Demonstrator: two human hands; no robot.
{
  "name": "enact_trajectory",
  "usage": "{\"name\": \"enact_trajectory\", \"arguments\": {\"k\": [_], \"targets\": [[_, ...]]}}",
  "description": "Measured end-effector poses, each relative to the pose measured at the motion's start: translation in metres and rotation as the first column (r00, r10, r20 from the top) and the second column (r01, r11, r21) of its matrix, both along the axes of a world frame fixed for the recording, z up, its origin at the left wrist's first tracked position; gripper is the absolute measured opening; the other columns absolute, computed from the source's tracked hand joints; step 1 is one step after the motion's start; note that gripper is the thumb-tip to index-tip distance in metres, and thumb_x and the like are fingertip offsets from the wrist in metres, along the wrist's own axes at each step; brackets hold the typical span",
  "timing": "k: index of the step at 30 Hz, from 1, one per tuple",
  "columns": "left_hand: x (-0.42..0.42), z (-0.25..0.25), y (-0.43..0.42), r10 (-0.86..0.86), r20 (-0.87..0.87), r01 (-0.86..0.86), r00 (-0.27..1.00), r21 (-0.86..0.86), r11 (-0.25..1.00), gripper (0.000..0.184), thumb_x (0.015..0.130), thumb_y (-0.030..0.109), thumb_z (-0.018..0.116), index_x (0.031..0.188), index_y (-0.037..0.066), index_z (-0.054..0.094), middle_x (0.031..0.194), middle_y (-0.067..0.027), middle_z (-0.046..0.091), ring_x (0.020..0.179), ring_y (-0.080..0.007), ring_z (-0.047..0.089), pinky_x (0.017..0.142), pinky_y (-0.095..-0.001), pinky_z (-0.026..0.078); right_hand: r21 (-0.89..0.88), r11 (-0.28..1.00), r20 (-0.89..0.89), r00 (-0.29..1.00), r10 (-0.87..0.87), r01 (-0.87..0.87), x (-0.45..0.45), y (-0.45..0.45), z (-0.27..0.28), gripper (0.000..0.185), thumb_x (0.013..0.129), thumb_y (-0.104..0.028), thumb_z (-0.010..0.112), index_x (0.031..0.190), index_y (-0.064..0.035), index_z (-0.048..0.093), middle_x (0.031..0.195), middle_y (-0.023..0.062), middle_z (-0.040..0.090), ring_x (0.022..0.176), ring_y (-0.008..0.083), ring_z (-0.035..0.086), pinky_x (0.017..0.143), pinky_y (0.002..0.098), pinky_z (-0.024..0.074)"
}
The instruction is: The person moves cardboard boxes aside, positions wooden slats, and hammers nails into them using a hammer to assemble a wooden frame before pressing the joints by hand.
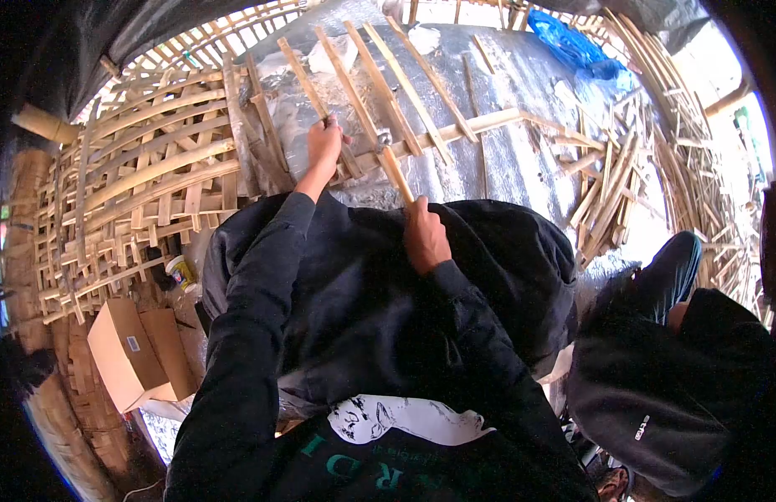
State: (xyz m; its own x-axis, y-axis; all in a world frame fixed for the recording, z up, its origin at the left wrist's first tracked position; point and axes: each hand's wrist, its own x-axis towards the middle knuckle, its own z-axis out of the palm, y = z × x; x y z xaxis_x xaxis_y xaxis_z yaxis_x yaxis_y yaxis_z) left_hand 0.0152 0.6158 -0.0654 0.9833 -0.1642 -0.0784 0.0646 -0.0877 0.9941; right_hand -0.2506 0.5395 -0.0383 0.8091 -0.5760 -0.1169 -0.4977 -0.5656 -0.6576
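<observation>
Several bamboo slats (375, 74) lie side by side across a longer bamboo strip (488, 122), a ladder-like row in front of me. My left hand (324, 151) is closed around the leftmost slat (300, 75) of this row, near its lower end. In my right hand (427, 238) is a hammer (396, 174), gripped low on its wooden handle. The hammer's small metal head is by the long strip, between two slats; whether it touches the strip I cannot tell.
Woven bamboo lattice (154, 159) stands at the left, above an open cardboard box (128, 351). Loose bamboo strips (614, 184) are heaped at the right, below a blue plastic sheet (572, 46). Another person in a dark top (656, 385) sits close on my right.
</observation>
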Motion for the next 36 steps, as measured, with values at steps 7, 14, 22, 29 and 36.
{"name": "enact_trajectory", "arguments": {"k": [7,14,22,29,36], "targets": [[-0.003,0.008,0.005,-0.041,-0.046,0.04,0.998,-0.024,0.999,0.036,0.102,0.024,0.048,0.077,-0.001,0.056,0.066,-0.0056,0.056,0.052,-0.0203,0.064,0.05,-0.0331,0.042,-0.043,0.999,0.178,0.984,0.03,-0.023,-0.001,0.0,0.005,0.021,0.098,-0.019,0.054,0.103,-0.0003,0.045,0.074,0.03,0.061,0.074,0.0516,0.059,0.065,0.0595,0.0454],[-0.002,0.009,0.009,-0.065,-0.17,0.045,0.983,-0.116,0.992,0.033,0.101,0.023,0.05,0.08,0.0,0.058,0.07,-0.0083,0.06,0.055,-0.0204,0.062,0.052,-0.0349,0.049,0.039,0.994,0.329,0.941,0.081,-0.099,0.005,0.005,0.059,0.022,0.097,-0.018,0.057,0.098,0.0007,0.045,0.069,0.0306,0.057,0.073,0.0506,0.059,0.061,0.0578,0.043],[0.02,0.014,0.021,-0.175,-0.385,0.13,0.906,-0.141,0.981,0.034,0.097,0.038,0.054,0.099,0.007,0.066,0.088,-0.0053,0.069,0.072,-0.0147,0.062,0.058,-0.0272,0.043,0.004,1.0,0.09,0.996,0.0,0.0,0.0,-0.009,0.009,0.027,0.099,-0.021,0.052,0.108,0.0025,0.043,0.079,0.0315,0.061,0.076,0.0527,0.059,0.067,0.0611,0.0448],[0.036,0.0,0.03,-0.33,-0.227,0.223,0.916,-0.394,0.891,0.023,0.1,0.019,0.052,0.107,-0.001,0.062,0.102,-0.0158,0.068,0.093,-0.0257,0.068,0.085,-0.0396,0.056,-0.015,0.999,0.145,0.989,0.031,-0.029,-0.002,-0.012,-0.001,0.034,0.096,-0.018,0.055,0.118,0.0068,0.043,0.08,0.0315,0.061,0.077,0.0524,0.059,0.067,0.0601,0.0447],[0.037,0.016,0.029,-0.391,-0.273,0.147,0.879,-0.624,0.767,0.021,0.102,0.009,0.045,0.115,-0.005,0.055,0.112,-0.0183,0.063,0.104,-0.0294,0.064,0.095,-0.0434,0.053,0.018,0.998,0.284,0.957,0.05,-0.057,0.0,-0.018,-0.024,0.025,0.093,-0.01,0.059,0.106,0.006,0.044,0.077,0.0312,0.06,0.078,0.0515,0.059,0.064,0.0578,0.0433]]}}
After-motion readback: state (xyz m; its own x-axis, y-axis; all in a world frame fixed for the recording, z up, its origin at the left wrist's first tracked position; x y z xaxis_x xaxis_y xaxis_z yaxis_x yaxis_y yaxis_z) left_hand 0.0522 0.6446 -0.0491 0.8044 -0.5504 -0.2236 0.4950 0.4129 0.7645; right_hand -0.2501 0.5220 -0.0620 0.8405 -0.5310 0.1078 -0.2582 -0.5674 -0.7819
